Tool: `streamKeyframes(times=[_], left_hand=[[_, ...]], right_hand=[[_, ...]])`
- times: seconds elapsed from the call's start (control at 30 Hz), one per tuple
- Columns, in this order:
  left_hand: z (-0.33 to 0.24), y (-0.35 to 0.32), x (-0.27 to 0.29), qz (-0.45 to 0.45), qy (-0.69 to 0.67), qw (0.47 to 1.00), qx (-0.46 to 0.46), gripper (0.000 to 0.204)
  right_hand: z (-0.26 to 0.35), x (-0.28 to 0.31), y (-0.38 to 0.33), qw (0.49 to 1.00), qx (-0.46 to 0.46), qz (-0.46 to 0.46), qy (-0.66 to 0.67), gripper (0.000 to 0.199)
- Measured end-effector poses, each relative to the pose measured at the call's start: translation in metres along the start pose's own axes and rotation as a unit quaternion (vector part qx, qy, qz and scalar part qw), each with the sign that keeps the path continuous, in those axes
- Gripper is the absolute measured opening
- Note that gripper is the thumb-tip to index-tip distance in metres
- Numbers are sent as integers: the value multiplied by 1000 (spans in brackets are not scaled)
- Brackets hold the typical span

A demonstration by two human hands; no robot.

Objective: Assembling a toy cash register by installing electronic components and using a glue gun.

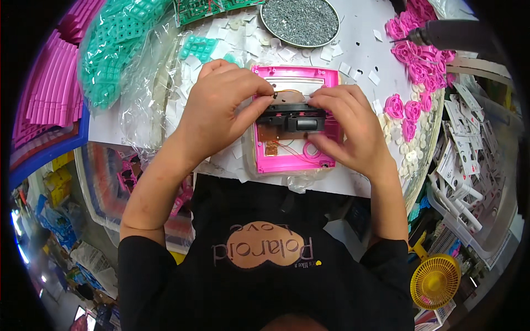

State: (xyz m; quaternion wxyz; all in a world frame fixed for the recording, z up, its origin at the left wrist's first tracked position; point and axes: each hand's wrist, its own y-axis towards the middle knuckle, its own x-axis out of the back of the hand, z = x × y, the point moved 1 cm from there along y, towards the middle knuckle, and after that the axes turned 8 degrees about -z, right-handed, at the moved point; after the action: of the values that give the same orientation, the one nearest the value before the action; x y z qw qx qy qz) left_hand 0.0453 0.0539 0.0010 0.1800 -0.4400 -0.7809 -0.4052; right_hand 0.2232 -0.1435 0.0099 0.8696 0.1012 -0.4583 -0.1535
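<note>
A pink plastic housing [268,164] lies with its inside up on the table in front of me. Across its middle sits a black plastic part [290,122] with a raised rectangular block. My left hand [221,107] pinches thumb and forefinger together at the housing's upper left, on a tiny dark bit too small to name. My right hand [350,124] grips the right end of the black part, fingers on its far side and thumb on its near side. Thin red wires [292,150] and a brown board [270,133] show below the black part.
A metal dish of small screws [300,22] stands at the back. Green keypad sheets [118,49] in clear plastic lie left; beside them are stacked pink parts [52,83]. At right are pink rings [411,60], white discs [411,151] and an electric screwdriver [447,36]. White paper pieces litter the table.
</note>
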Motion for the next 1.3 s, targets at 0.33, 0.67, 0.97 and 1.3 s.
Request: streamKeyframes(times=[0.33, 0.67, 0.97, 1.3], left_hand=[[1, -4, -5, -26, -14, 999, 46, 9], [-6, 13, -7, 84, -7, 995, -62, 13], [-7, 29, 8, 168, 35, 979, -108, 17], [-15, 27, 4, 200, 72, 974, -77, 15]], right_hand=[[-4, 8, 23, 979, -198, 2, 56, 23], [-7, 0, 10, 998, 49, -28, 2, 47], [5, -3, 15, 997, 50, -30, -47, 48], [14, -18, 15, 994, 92, -26, -52, 43]])
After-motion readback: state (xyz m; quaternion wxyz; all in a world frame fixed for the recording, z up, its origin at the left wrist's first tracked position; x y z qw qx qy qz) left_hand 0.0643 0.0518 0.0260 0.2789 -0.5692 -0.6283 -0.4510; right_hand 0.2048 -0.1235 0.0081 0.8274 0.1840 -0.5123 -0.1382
